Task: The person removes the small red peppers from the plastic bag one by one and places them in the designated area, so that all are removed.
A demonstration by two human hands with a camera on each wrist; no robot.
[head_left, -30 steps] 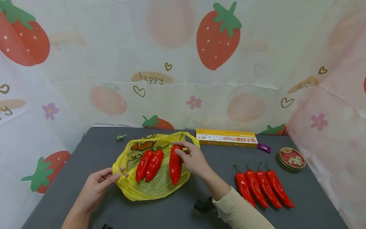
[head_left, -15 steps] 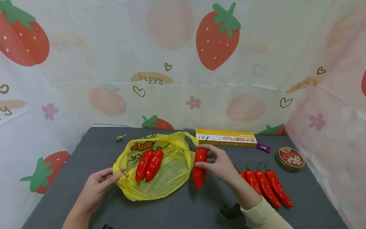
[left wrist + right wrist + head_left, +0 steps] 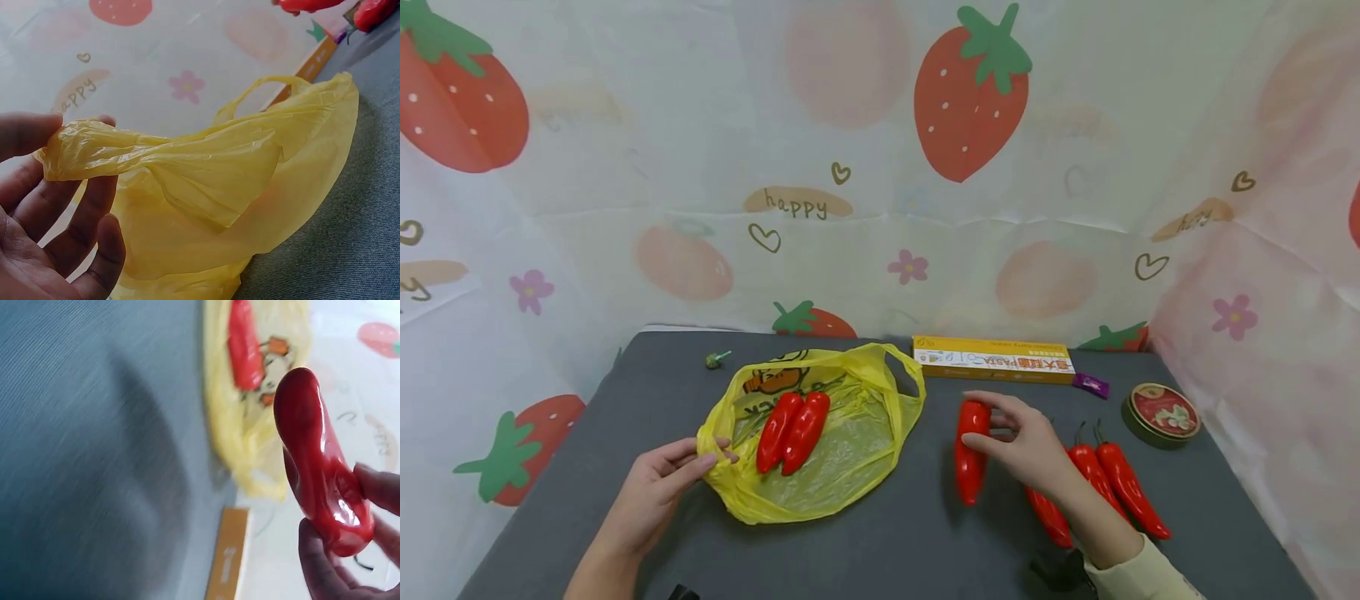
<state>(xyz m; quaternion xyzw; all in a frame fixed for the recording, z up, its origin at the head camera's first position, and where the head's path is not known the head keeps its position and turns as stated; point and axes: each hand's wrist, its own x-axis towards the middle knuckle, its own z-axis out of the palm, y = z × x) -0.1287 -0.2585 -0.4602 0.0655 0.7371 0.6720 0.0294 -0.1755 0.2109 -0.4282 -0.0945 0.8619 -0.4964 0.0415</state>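
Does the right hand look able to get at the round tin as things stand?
Probably not to grip it: the right hand holds a red pepper, which it would likely have to put down first. The way otherwise seems free: the round tin stands uncovered to its right.

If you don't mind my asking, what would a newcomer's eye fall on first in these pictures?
Most likely it would be the yellow plastic bag on the dark table, held by the left hand, with two glossy red peppers inside. Next comes another red pepper, which the right hand holds above the table, right of the bag. Behind, large printed strawberries stand out on the pale backdrop.
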